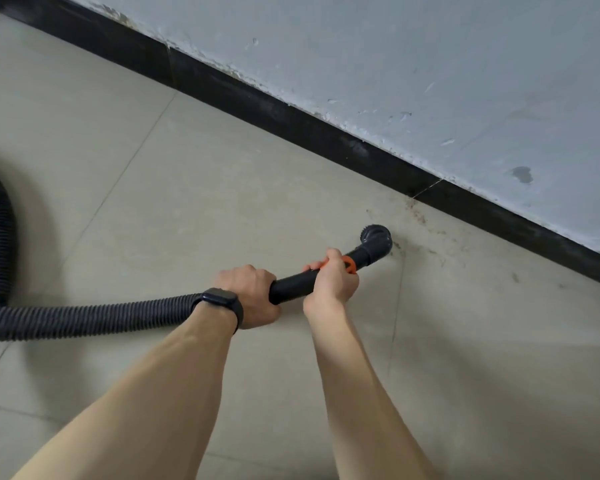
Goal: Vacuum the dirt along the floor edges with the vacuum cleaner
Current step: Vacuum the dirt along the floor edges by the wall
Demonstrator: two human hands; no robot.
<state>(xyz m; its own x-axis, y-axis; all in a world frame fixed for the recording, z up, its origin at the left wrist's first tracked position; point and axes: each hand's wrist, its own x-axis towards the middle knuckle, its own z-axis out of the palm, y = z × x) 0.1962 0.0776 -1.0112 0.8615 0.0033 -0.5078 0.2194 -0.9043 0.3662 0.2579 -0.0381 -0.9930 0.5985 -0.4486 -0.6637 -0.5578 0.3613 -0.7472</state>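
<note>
Vacuum tube (291, 286) gripped two-handed: left hand (253, 296) fingers curled round hose (101, 318) end, right hand (331, 284) fingers wrapped by orange ring (350, 264); nozzle (376, 242) at floor (187, 185), near dirt (417, 211) beside skirting (291, 123).

An indoor room: beige floor tiles (222, 174), black skirting (291, 116), scuffed grey painted wall (430, 64).

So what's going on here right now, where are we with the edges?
A person holds the vacuum's black wand in both hands. The left hand, with a smartwatch on the wrist, grips it where the corrugated hose joins. The right hand grips it by the orange collar. The nozzle sits low over the tile floor, short of the black skirting board. Dirt specks along that edge are not yet picked up.
</note>
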